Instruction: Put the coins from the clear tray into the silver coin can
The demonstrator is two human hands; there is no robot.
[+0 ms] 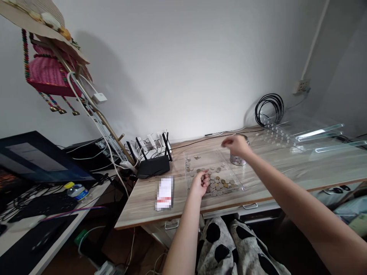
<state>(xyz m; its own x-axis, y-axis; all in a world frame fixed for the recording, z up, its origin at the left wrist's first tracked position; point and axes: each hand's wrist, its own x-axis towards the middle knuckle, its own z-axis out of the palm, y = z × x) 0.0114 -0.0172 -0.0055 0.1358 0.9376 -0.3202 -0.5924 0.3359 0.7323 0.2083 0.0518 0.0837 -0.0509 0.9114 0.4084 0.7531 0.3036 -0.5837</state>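
Observation:
Many silver and brassy coins (219, 184) lie scattered in a shallow clear plastic tray (239, 178) on the wooden desk. Over the tray's left half is my left hand (200, 184), its fingers curled inward around what look like coins. My right hand (237, 146) is raised higher, with its fingertips pinched together and pointing left; whether anything sits between them is too small to tell. Just behind and below that hand stands a round patterned tin (238, 160), partly covered by it. A few coins lie apart near the tray's far left corner.
Left of the tray lies a blurred white phone-like rectangle (164, 193). Black router (154, 167), cables and a monitor (43, 160) are farther left. Clear acrylic panels (312, 133) and a coiled black cable (269, 110) occupy the right rear. A bottle (77, 191) stands on the side desk.

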